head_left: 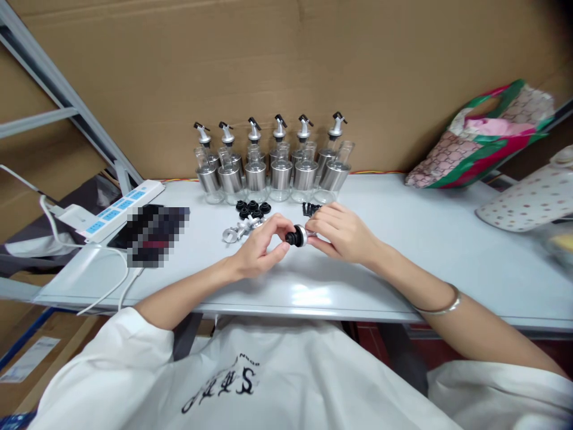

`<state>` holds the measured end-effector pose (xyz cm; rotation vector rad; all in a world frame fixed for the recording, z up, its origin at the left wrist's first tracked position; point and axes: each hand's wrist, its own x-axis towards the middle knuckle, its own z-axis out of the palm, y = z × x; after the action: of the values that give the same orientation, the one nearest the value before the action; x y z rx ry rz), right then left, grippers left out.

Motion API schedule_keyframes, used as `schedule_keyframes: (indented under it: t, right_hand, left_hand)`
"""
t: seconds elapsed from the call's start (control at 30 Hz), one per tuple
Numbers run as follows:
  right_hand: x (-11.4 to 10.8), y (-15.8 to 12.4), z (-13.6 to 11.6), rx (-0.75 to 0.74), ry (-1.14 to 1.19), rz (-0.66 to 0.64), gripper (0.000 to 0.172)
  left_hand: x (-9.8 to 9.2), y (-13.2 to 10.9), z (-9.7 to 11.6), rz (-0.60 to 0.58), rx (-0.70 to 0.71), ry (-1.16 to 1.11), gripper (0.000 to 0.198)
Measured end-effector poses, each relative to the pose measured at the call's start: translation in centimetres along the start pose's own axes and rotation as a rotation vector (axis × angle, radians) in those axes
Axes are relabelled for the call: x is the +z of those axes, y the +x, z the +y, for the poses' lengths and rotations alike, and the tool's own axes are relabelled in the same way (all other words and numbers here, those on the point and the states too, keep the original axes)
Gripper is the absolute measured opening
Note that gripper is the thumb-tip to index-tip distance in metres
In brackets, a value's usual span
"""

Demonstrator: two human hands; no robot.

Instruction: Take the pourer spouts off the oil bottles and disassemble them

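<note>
My left hand (pixel 262 245) and my right hand (pixel 342 233) meet over the middle of the white table (pixel 430 251). Between them they pinch one small pourer cap (pixel 298 236), silver with a black rubber stopper on its left end. The left fingertips close on the black stopper, the right fingers wrap the silver part. Just behind lie several loose black stoppers (pixel 253 209), a few silver pourer parts (pixel 237 230) and small black pieces (pixel 310 208). Further back stand several glass-and-steel oil bottles (pixel 280 173) with pourer tops.
A white power strip (pixel 119 209) with cables and a blurred-out dark object (pixel 154 233) lie at the left. A patterned bag (pixel 483 137) and a dotted cloth item (pixel 528 200) sit at the right. Cardboard (pixel 286 65) forms the back wall.
</note>
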<state>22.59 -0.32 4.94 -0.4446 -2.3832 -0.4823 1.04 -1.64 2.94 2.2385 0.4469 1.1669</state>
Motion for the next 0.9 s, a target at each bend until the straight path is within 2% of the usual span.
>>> schedule_keyframes:
  t: [0.1,0.27,0.5,0.73,0.9]
  right_hand:
    - [-0.05,0.03,0.03,-0.019,-0.023,0.029,0.017]
    - [-0.34,0.06,0.10,-0.028,-0.051,0.108,0.011]
    - [-0.37,-0.03,0.13,-0.047,-0.095,0.153,0.010]
    - [-0.30,-0.32,0.42,-0.053,-0.127,0.127,0.011]
    - [-0.51,-0.44,0.57,-0.042,-0.132,0.082,0.011]
  left_hand:
    - [0.10,-0.07,0.05,0.000,-0.056,0.050,0.021]
    - [0.39,-0.06,0.14,0.046,-0.252,0.046,0.023]
    - [-0.03,0.20,0.10,-0.046,-0.355,0.153,0.027]
    - [-0.13,0.30,0.25,-0.054,-0.327,0.314,0.022]
    - [-0.17,0.51,0.33,-0.099,-0.315,0.304,0.016]
